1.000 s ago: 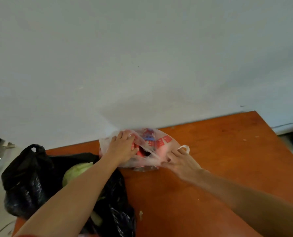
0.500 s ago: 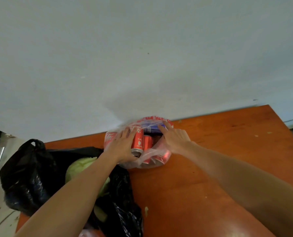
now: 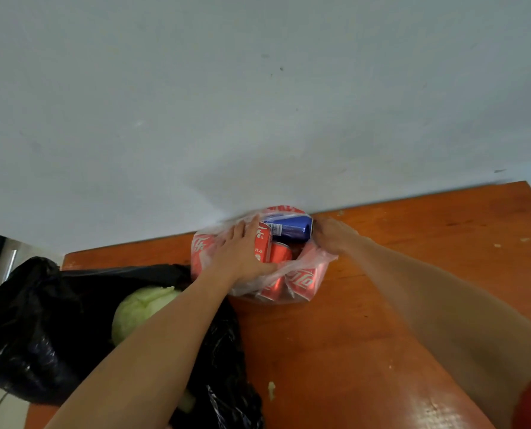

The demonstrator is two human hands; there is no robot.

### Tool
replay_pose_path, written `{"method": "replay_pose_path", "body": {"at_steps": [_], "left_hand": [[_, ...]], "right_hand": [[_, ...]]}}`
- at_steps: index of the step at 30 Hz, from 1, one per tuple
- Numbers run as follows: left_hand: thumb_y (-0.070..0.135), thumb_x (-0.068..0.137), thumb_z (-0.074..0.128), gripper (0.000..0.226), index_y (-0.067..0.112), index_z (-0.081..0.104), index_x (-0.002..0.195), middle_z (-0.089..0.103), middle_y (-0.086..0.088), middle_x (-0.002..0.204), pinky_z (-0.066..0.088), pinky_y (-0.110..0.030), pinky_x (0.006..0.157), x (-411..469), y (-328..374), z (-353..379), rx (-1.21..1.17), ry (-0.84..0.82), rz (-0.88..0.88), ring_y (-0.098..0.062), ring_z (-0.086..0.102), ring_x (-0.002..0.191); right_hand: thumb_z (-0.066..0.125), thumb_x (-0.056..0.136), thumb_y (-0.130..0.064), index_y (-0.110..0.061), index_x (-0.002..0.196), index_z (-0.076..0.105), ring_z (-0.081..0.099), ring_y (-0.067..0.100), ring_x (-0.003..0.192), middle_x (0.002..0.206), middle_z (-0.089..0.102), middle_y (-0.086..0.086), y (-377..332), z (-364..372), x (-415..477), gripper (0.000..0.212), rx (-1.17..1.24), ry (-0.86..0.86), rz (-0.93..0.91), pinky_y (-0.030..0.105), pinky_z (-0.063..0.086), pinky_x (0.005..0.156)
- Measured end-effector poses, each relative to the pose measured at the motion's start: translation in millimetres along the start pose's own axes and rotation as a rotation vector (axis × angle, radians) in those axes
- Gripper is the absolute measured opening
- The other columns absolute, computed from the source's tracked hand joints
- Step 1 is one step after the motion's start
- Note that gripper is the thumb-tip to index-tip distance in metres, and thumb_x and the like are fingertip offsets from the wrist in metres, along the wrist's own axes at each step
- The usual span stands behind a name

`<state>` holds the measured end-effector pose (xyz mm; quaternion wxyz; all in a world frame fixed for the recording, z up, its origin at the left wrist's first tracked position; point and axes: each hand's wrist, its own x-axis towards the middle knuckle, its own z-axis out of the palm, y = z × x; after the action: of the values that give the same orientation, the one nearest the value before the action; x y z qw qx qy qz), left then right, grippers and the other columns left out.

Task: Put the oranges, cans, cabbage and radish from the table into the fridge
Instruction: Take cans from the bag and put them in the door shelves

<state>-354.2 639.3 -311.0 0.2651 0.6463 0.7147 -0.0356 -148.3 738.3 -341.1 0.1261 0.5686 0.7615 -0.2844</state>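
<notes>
Head view: my left hand grips the clear bag of cans; right hand clasps its opposite rim. Cabbage lies left of the bag.

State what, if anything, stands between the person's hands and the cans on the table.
A thin clear plastic bag wraps the cans. The left hand and right hand spread its mouth, so the upper cans are exposed; the lower ones lie behind the film.

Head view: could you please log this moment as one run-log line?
left hand: on red can | right hand: at blue can | clear bag: open on table | cabbage: in black bag
</notes>
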Motion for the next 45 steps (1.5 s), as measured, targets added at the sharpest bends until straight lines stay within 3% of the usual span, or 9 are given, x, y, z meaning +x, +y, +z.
{"method": "replay_pose_path", "body": {"at_steps": [3,6,8,12,15,19,32,41,45], "left_hand": [[0.07,0.066,0.065,0.118,0.031,-0.008,0.15,0.011,-0.006,0.159,0.016,-0.053,0.116,-1.8,0.7,1.4,-0.016,0.031,-0.002,-0.03,0.015,0.145],[0.069,0.067,0.064,0.108,0.035,0.003,0.149,0.012,-0.005,0.158,0.019,-0.054,0.115,-8.2,2.1,5.5,-0.04,0.144,0.021,-0.029,0.016,0.144],[0.065,0.072,0.063,0.093,0.031,0.02,0.147,0.022,-0.008,0.153,0.027,-0.051,0.112,-17.5,5.3,7.1,0.021,0.285,0.05,-0.029,0.023,0.141],[0.055,0.076,0.063,0.067,0.013,0.052,0.127,0.051,-0.012,0.126,0.044,-0.046,0.099,-32.0,3.9,15.3,0.146,0.495,0.099,-0.031,0.05,0.117],[0.061,0.081,0.056,0.083,0.01,0.032,0.142,0.043,-0.011,0.138,0.034,-0.041,0.107,-33.2,5.6,18.5,0.085,0.346,0.003,-0.028,0.042,0.127],[0.062,0.07,0.066,0.111,0.005,0.011,0.148,0.032,-0.012,0.148,0.029,-0.042,0.111,-24.9,15.8,18.5,0.102,0.191,-0.116,-0.029,0.032,0.135],[0.07,0.061,0.072,0.105,0.004,0.036,0.135,0.044,-0.012,0.132,0.042,-0.04,0.1,-45.1,27.1,14.3,0.174,0.204,-0.101,-0.028,0.045,0.121],[0.053,0.07,0.068,0.074,0.009,0.049,0.127,0.039,-0.004,0.129,0.037,-0.031,0.101,-83.4,26.5,-16.8,0.146,0.218,-0.006,-0.022,0.039,0.122],[0.061,0.076,0.065,0.085,0.014,0.035,0.141,0.015,-0.004,0.155,0.024,-0.039,0.111,-108.9,43.9,-28.2,0.127,0.213,0.057,-0.025,0.023,0.139]], "right_hand": [[0.047,0.095,-0.033,-0.022,0.126,0.054,0.055,0.027,0.114,0.125,0.059,0.006,9.6,2.8,-5.8,0.034,-0.091,0.249,-0.015,0.044,0.05,0.091],[0.062,0.089,-0.018,-0.013,0.116,0.062,0.052,0.025,0.109,0.119,0.058,0.007,-0.9,-0.4,-24.1,0.028,-0.171,0.542,-0.344,0.042,0.05,0.092],[0.063,0.087,-0.018,-0.011,0.118,0.061,0.051,0.023,0.108,0.119,0.058,0.007,-15.6,-6.0,-30.2,0.031,-0.168,0.501,-0.493,0.039,0.049,0.092],[0.067,0.083,-0.032,-0.017,0.14,0.04,0.042,0.024,0.123,0.137,0.045,0.005,-26.4,-1.0,-11.6,0.065,-0.185,0.222,-0.328,0.037,0.04,0.103],[0.075,0.075,-0.035,-0.019,0.143,0.032,0.048,0.027,0.12,0.133,0.048,0.007,-23.0,9.4,3.8,0.082,-0.035,0.142,-0.177,0.04,0.044,0.1],[0.078,0.071,-0.036,-0.016,0.132,0.04,0.054,0.028,0.113,0.124,0.054,0.008,-24.7,13.8,18.4,0.075,-0.012,0.115,-0.11,0.041,0.047,0.094],[0.072,0.061,-0.051,-0.02,0.108,0.055,0.06,0.024,0.078,0.096,0.066,0.001,2.7,-1.7,-59.7,0.059,-0.06,0.292,-0.164,0.028,0.041,0.062],[0.08,0.063,-0.04,-0.014,0.129,0.051,0.064,0.023,0.093,0.111,0.065,0.004,25.2,-9.9,-109.2,0.076,0.083,0.364,-0.164,0.028,0.047,0.08],[0.081,0.062,-0.037,-0.015,0.13,0.05,0.063,0.022,0.095,0.114,0.064,0.004,37.8,-13.1,-134.2,0.078,0.126,0.415,-0.15,0.031,0.05,0.086]]}}
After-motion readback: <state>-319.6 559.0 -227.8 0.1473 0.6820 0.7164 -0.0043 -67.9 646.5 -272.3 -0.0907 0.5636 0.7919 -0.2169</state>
